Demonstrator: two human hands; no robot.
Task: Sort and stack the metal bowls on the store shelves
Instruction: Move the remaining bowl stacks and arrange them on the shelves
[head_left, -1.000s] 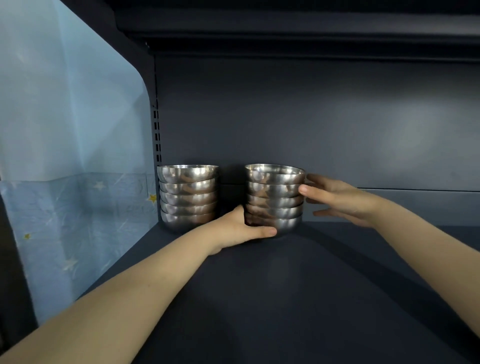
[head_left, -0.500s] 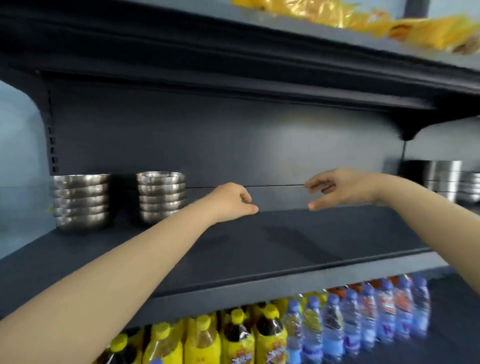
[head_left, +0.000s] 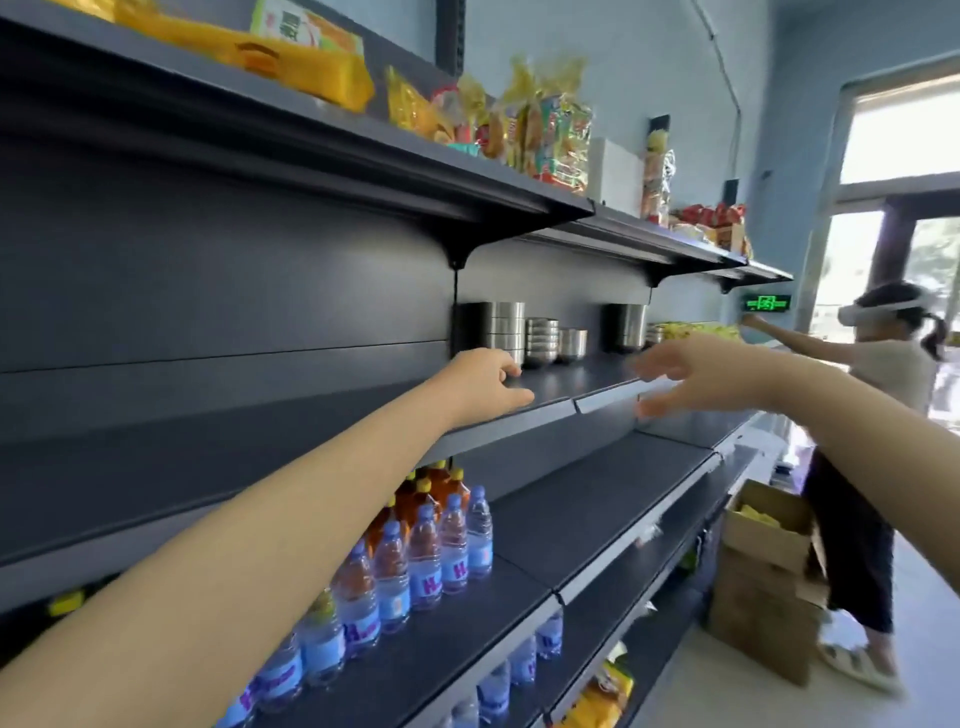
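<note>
Farther along the dark shelf (head_left: 550, 387) stand metal bowls: a tall straight-sided stack (head_left: 498, 327), a lower stack of rounded bowls (head_left: 542, 343), a small pair (head_left: 572, 344) and a larger pot-like stack (head_left: 625, 326). My left hand (head_left: 485, 382) hovers over the shelf just short of the tall stack, fingers loosely curled, holding nothing. My right hand (head_left: 691, 371) is blurred, fingers spread, reaching in front of the shelf edge, empty. The two bowl stacks I handled earlier are out of view to the left.
Snack packets (head_left: 545, 135) fill the top shelf. Bottles of water and tea (head_left: 426, 551) stand on the lower shelf. A person wearing a headset (head_left: 878, 395) works at the far right beside stacked cardboard boxes (head_left: 763, 577).
My view has swung right along the shelving. Both hands have left the two bowl stacks at the left end and now reach toward other bowls farther right.
</note>
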